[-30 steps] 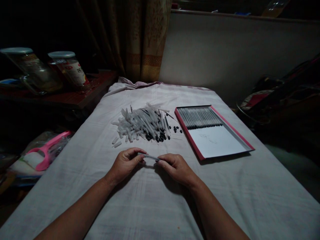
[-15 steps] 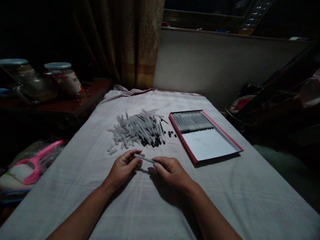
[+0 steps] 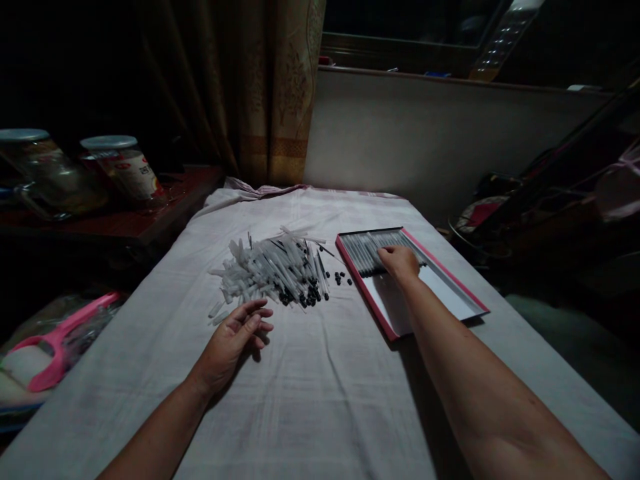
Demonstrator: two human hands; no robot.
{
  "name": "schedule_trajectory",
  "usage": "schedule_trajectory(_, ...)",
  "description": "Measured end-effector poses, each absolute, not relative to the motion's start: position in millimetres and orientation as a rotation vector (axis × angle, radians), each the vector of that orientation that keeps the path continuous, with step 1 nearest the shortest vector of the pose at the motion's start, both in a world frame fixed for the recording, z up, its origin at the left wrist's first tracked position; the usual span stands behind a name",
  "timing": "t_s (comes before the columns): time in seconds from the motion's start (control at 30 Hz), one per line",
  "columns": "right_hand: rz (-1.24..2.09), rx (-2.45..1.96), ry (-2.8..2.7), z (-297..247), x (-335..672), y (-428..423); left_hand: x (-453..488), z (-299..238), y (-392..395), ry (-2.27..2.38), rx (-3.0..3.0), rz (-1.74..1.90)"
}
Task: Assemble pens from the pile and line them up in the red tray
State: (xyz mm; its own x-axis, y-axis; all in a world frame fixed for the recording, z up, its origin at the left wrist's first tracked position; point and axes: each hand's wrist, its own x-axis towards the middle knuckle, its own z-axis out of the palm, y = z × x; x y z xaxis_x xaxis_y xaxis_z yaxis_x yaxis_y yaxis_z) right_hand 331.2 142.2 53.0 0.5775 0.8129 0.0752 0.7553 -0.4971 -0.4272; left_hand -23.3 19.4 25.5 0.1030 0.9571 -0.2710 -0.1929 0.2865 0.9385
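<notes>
While my right hand (image 3: 400,261) reaches into the shallow red-edged box (image 3: 364,291), its thumb and fingers are drawn together at the row of slim clear pens (image 3: 357,253); whether a pen is pinched there I cannot tell, since the hand itself covers the spot. My left hand (image 3: 233,341) is raised above the white cloth (image 3: 295,400), palm turned inward, fingers loosely spread and slightly curled. Just beyond it lies the heaped pile of translucent tubes (image 3: 265,270), many with black ends, and between pile and box sits a small cluster of loose black caps (image 3: 339,277). The row of pens fills the far part of the box, black ends toward me; the near part shows the white box floor (image 3: 447,293). To the left, a dark red side table (image 3: 193,183) carries a lidded jar (image 3: 137,173) and a glass mug (image 3: 60,190), with a pink handle (image 3: 75,327) lower down among plastic bags. A patterned curtain (image 3: 285,100) and a pale wall (image 3: 400,133) close the dim room behind. Half a second earlier, both my hands held one pen between them before the pile; now they are well apart, while the pile looks unchanged.
</notes>
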Motion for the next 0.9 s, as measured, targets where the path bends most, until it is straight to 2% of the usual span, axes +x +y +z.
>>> schedule_trajectory(0.5,0.108,-2.501,-1.467,34,323,162,-27,18,20,1.087,0.871,1.012)
schedule_trajectory(0.9,0.181,-2.490,-1.619,38,340,173,-25,23,19,1.102,0.890,1.005)
